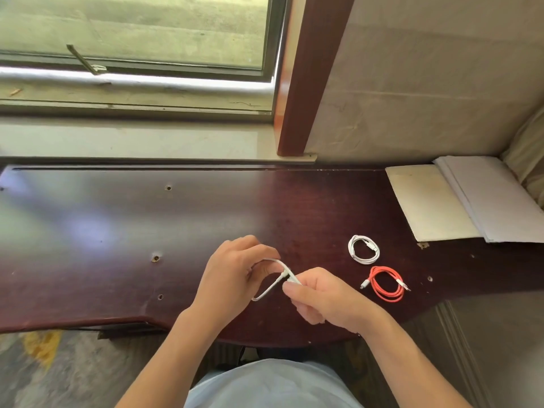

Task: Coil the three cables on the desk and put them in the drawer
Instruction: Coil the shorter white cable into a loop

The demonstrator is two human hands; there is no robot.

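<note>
Holding a white cable (272,282) between them, both hands work just above the near edge of the dark wooden bench (117,225). From the head camera, the left hand (232,278) has its grip curled around a small loop of this cable, fingers closed over the top of the loop while the lower strand curves out below the palm. The right hand (321,295) pinches the cable's end, near the plug, between thumb and forefinger, its other fingers folded into the palm. The two hands sit close together, nearly touching at the cable.

To the right, well apart from the hands, a coiled white cable (363,249) lies flat on the bench, and a coiled red cable (386,284) lies just beside it, nearer the person. Farther right, at the back corner, a stack of white papers (471,198) rests on the bench. A window (132,33) runs along the wall behind. No drawer shows in this view.
</note>
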